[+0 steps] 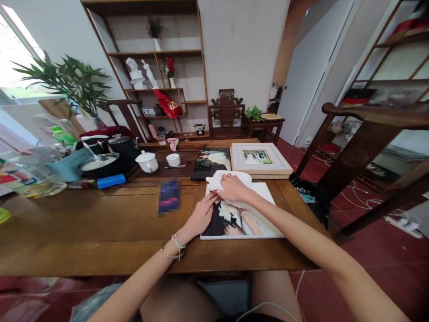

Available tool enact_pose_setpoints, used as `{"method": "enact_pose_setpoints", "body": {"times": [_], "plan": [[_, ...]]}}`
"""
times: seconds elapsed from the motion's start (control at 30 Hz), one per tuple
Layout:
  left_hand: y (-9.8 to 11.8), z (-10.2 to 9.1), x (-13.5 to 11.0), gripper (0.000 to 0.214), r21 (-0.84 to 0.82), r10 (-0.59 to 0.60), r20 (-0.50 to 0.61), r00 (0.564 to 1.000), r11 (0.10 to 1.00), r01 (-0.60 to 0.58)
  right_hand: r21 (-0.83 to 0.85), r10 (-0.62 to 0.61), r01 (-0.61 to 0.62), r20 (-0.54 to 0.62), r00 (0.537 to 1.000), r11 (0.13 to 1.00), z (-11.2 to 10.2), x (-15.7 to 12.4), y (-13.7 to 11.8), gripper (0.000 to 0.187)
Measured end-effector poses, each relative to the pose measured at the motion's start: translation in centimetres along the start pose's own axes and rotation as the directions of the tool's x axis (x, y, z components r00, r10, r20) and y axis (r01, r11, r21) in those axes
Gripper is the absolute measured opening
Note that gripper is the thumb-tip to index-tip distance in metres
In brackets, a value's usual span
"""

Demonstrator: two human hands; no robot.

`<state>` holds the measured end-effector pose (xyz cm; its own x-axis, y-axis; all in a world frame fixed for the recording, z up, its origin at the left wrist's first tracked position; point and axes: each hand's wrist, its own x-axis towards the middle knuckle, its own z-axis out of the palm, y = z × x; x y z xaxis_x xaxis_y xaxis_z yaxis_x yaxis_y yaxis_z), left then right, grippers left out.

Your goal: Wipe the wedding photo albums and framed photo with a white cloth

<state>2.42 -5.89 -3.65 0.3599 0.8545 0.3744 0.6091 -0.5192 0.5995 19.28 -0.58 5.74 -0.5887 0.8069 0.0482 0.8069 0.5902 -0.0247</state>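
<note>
A large photo print (254, 223) lies flat on the wooden table (100, 223) in front of me. My right hand (233, 188) presses a crumpled white cloth (217, 179) onto the print's upper left part, fingers closed over it. My left hand (201, 214) rests on the print's left edge with its fingers laid flat against it. A bracelet sits on my left wrist.
Behind the print lie a dark photo print (211, 163) and a framed picture (259, 158). A blurred phone (168, 197), white teapot (147, 162), cup (173, 159), black pots (100, 164) and a blue block (111, 180) stand to the left. A dark wooden chair (368, 147) stands at right.
</note>
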Motion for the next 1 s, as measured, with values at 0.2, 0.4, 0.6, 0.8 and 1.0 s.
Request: {"method": "enact_pose_setpoints", "body": {"times": [0.2,0.4,0.6,0.8,1.0], "plan": [[0.0,-0.1,-0.1,0.045,0.021,-0.005,0.014,1.000,1.000,0.005,0.014,-0.061,0.062,-0.057,0.997,0.998,0.9,-0.5,0.9,0.040],[0.3,-0.2,-0.2,0.047,0.006,-0.026,0.042,0.999,1.000,0.026,-0.001,-0.040,0.040,-0.109,0.993,0.999,1.6,-4.6,4.5,0.030],[0.5,-0.2,-0.3,0.046,-0.007,-0.049,0.045,0.998,0.999,0.049,-0.008,0.028,-0.029,-0.165,0.986,1.000,2.5,-8.4,7.4,0.029],[0.6,-0.3,-0.3,0.046,-0.014,-0.058,0.031,0.998,0.998,0.059,0.053,-0.014,0.024,-0.187,0.982,0.998,2.7,-11.7,4.1,0.029],[0.4,-0.3,-0.3,0.046,-0.030,-0.032,0.019,0.999,0.999,0.033,0.240,-0.166,0.197,-0.141,0.976,0.951,1.6,-14.5,-0.1,0.029]]}}
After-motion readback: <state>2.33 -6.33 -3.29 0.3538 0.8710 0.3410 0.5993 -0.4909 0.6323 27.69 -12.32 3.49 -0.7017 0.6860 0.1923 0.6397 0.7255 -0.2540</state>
